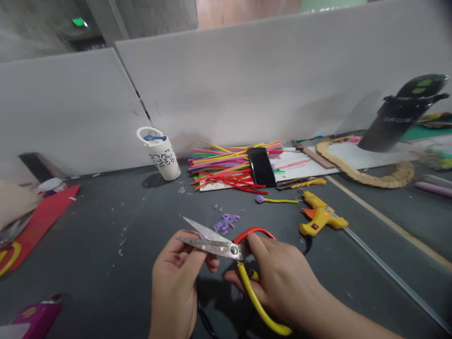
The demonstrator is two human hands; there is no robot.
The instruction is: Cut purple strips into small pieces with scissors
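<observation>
My right hand [282, 278] holds a pair of scissors [226, 247] with one red and one yellow handle, their blades apart and pointing left. The blades reach over the fingertips of my left hand [181, 278], whose thumb and fingers are pinched on a small purple piece [202, 237] lying between the blades. Just beyond the scissors, small cut purple pieces [226, 223] lie in a loose pile on the dark table [116, 226]. A yellow stem with a purple tip [278, 200] lies behind them to the right.
Colourful pipe cleaners [222, 165] and a black phone [262, 167] are at the back. A yellow glue gun [321, 216] with a long clear stick lies right. A white cup [164, 157] stands back left; red sheet [45, 221] at left, black tumbler [391, 117] at right.
</observation>
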